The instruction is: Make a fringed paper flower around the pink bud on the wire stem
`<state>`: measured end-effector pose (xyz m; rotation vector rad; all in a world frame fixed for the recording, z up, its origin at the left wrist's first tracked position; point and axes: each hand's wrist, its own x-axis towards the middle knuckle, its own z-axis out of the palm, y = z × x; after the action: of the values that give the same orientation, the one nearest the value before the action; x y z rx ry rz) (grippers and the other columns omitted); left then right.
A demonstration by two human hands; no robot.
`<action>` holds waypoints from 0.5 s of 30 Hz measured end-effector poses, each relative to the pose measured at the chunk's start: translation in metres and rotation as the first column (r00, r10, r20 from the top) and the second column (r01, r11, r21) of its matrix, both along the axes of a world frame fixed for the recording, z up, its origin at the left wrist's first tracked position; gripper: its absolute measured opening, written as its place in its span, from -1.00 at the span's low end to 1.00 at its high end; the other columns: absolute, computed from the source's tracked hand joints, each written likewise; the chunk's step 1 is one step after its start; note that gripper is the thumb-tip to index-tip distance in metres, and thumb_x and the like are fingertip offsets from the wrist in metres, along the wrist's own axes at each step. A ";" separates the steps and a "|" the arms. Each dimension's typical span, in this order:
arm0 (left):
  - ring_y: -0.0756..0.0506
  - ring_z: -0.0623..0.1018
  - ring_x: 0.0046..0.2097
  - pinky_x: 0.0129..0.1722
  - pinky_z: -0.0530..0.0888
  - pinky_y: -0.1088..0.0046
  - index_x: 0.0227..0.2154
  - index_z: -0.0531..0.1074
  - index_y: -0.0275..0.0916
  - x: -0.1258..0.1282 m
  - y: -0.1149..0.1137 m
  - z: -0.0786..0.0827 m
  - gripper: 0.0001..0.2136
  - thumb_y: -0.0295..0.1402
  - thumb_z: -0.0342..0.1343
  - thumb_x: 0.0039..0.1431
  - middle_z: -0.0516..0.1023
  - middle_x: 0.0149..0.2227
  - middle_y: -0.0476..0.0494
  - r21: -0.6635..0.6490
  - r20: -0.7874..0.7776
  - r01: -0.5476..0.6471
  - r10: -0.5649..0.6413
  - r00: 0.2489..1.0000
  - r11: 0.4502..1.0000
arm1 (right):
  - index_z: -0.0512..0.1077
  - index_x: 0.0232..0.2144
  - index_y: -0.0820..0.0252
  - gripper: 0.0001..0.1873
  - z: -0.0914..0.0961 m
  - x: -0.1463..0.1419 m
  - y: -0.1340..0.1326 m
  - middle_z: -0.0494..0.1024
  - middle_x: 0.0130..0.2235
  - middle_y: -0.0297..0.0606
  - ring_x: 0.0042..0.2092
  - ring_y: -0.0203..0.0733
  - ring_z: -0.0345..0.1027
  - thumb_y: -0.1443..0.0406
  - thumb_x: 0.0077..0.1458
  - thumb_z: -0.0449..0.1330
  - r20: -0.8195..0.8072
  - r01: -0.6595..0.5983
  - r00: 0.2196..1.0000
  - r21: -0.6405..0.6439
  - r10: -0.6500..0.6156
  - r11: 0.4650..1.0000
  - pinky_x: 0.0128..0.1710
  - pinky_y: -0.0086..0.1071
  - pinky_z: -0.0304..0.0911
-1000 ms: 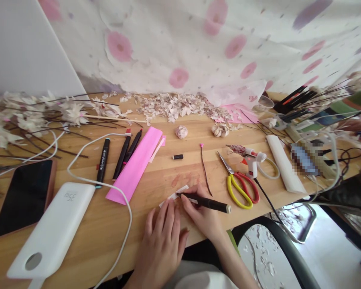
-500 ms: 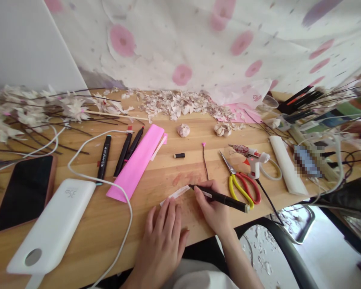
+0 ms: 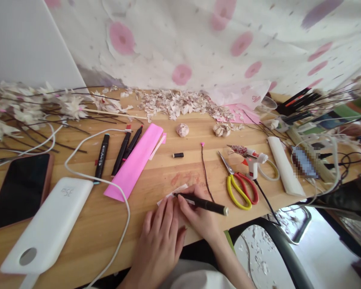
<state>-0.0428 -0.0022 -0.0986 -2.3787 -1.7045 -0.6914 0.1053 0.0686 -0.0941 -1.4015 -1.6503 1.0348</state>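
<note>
The right hand (image 3: 198, 216) is closed around a black marker (image 3: 203, 204), its tip on a white paper strip (image 3: 176, 193) on the bench (image 3: 108, 237); the open left hand (image 3: 158, 241) presses the strip down. A wire stem (image 3: 206, 178) lies just beyond the marker, with scissors (image 3: 239, 186) to the right and pink paper (image 3: 134, 162) to the left.

The tabletop (image 3: 156, 172) is pale varnished wood, smooth and faintly glossy, and the pink paper strip (image 3: 134, 160) on it is thin and matt. Left of that strip, the power bank (image 3: 46, 224) is smooth white plastic. Right of it, the scissors (image 3: 232, 175) pair bare metal blades with glossy plastic handles, while the marker (image 3: 204, 204) has a black plastic barrel — matt, with a slight sheen.
</note>
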 end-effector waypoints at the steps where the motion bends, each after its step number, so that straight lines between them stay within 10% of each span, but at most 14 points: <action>1: -0.28 0.58 0.09 0.04 0.30 0.12 0.06 0.53 -0.52 0.000 0.000 0.000 -0.56 -0.30 -0.15 0.47 0.60 0.13 -0.39 -0.003 0.007 -0.004 0.004 1.000 1.000 | 0.42 -0.29 0.08 -0.92 -0.001 0.000 0.000 0.53 -0.40 -0.36 -0.42 -0.22 0.40 0.23 0.26 0.22 0.002 0.014 1.000 -0.002 -0.014 1.000 -0.44 -0.42 0.32; 15: -0.28 0.53 0.17 0.09 0.27 0.09 0.07 0.53 -0.49 0.002 -0.006 -0.007 -0.54 -0.23 -0.12 0.47 0.54 0.20 -0.38 -0.079 0.081 -0.011 0.018 0.997 0.997 | 0.37 -0.37 0.09 -0.84 0.001 -0.003 0.001 0.40 -0.50 -0.44 -0.52 -0.28 0.25 0.20 0.26 0.21 -0.021 0.132 0.991 0.039 -0.131 0.991 -0.55 -0.44 0.19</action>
<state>-0.0403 -0.0077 -0.1059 -2.4187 -1.8113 -0.7424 0.1024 0.0699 -0.0929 -1.4486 -1.5355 0.9314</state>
